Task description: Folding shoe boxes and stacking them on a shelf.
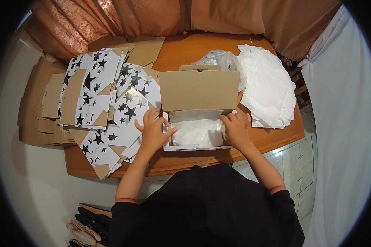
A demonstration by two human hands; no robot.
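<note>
An open cardboard box (200, 91) stands in front of me on the table, its brown lid raised at the far side. White tissue paper (196, 131) lines the inside and bulges up in the middle; whatever may lie under it is hidden. At the left wall, my left hand (153, 131) grips the edge with thumb and index finger, the other fingers spread outside. My right hand (236, 128) holds the opposite wall, its fingertips bent over the rim.
Flattened white boxes with black stars (130, 111) pile up at the left, beside plain brown cardboard (49, 103). White paper sheets (268, 86) are stacked at the right. A clear plastic bag (222, 59) sits behind the box on the wooden table (175, 49).
</note>
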